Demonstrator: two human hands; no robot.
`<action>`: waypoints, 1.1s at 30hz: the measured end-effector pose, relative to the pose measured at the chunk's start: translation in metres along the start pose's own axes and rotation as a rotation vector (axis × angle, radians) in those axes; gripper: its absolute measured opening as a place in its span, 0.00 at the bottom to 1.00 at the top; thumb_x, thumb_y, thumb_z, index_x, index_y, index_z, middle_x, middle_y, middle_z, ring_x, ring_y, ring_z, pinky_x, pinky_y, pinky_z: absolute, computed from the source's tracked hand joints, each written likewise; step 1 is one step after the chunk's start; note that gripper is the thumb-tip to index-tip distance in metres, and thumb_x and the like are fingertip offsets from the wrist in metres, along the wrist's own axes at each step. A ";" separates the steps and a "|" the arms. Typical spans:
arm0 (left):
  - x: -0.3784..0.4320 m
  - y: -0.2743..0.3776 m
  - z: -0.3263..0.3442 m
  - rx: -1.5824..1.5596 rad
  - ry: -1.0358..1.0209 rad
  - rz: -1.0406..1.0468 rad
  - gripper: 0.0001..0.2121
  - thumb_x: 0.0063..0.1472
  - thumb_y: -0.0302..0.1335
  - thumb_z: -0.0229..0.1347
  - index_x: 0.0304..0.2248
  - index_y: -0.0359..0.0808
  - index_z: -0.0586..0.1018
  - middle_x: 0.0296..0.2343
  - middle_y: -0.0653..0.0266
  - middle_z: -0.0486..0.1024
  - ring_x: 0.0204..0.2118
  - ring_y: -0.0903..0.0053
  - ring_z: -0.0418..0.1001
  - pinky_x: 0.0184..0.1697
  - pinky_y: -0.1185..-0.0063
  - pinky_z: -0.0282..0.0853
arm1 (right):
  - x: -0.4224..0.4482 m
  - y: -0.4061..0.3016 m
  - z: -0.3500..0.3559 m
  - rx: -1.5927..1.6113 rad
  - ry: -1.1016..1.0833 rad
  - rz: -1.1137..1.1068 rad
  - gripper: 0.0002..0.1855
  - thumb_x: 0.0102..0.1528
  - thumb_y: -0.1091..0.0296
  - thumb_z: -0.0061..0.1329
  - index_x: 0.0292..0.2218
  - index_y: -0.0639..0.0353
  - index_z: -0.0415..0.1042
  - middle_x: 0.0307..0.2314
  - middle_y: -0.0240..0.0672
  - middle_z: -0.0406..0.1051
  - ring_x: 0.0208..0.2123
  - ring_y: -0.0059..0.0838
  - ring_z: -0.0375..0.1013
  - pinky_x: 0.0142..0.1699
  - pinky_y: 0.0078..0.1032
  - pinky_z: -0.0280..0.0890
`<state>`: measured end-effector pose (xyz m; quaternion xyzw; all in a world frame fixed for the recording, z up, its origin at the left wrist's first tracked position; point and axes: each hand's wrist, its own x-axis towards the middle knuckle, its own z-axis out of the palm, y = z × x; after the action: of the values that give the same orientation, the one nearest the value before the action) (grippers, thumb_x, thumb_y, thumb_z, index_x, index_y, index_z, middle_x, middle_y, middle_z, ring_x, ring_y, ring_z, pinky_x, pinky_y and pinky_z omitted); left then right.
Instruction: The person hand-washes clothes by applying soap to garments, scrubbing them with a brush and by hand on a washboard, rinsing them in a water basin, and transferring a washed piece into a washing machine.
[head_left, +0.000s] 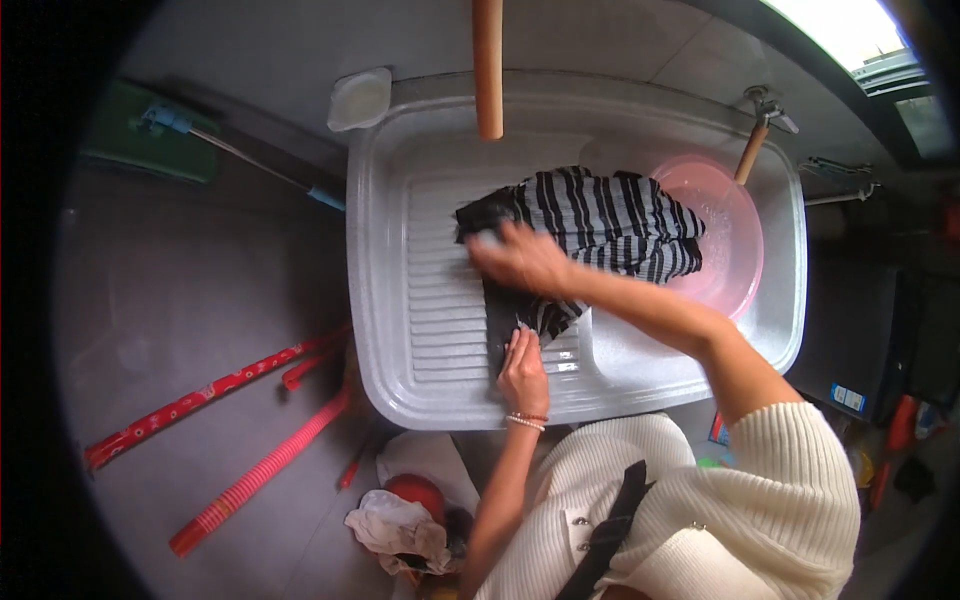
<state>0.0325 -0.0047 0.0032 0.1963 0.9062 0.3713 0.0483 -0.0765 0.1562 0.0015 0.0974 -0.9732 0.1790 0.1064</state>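
Observation:
A black-and-white striped garment with a plain black band lies over the ribbed washboard side of a pale speckled laundry sink. Its right end hangs into a pink plastic basin. My left hand, with two beaded bracelets at the wrist, holds the black band down near the sink's front rim, fingers together. Blurred by motion, my right hand is over the upper part of that band. Something pale shows at its fingers; whether it is held is unclear.
A wooden-coloured tube hangs above the sink. The tap has a similar tube reaching into the basin. On the back left corner sits a white plastic tub. Red patterned poles, a mop handle and a crumpled plastic bag are at left.

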 end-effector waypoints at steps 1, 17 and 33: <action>0.001 0.004 0.002 0.000 -0.005 0.007 0.08 0.52 0.18 0.51 0.33 0.30 0.78 0.36 0.55 0.75 0.43 0.64 0.72 0.46 0.72 0.67 | 0.023 0.016 0.010 0.016 0.119 0.172 0.18 0.50 0.59 0.46 0.44 0.40 0.60 0.27 0.46 0.63 0.22 0.43 0.69 0.20 0.34 0.66; 0.006 0.003 -0.004 0.012 -0.052 0.013 0.09 0.50 0.20 0.52 0.33 0.30 0.77 0.37 0.53 0.74 0.42 0.62 0.72 0.45 0.72 0.67 | 0.047 0.013 0.019 0.051 0.137 0.314 0.20 0.51 0.55 0.48 0.46 0.43 0.64 0.26 0.46 0.67 0.24 0.40 0.70 0.25 0.31 0.67; 0.138 -0.017 0.040 0.229 0.009 -0.281 0.20 0.46 0.27 0.60 0.38 0.30 0.67 0.32 0.48 0.69 0.36 0.57 0.68 0.40 0.69 0.64 | -0.133 0.025 -0.072 1.191 0.455 1.089 0.25 0.52 0.61 0.45 0.51 0.58 0.62 0.45 0.41 0.66 0.44 0.26 0.66 0.49 0.20 0.59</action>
<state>-0.0907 0.0646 -0.0291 0.0704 0.9613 0.2563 0.0731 0.0574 0.2262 0.0272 -0.3849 -0.5819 0.7046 0.1297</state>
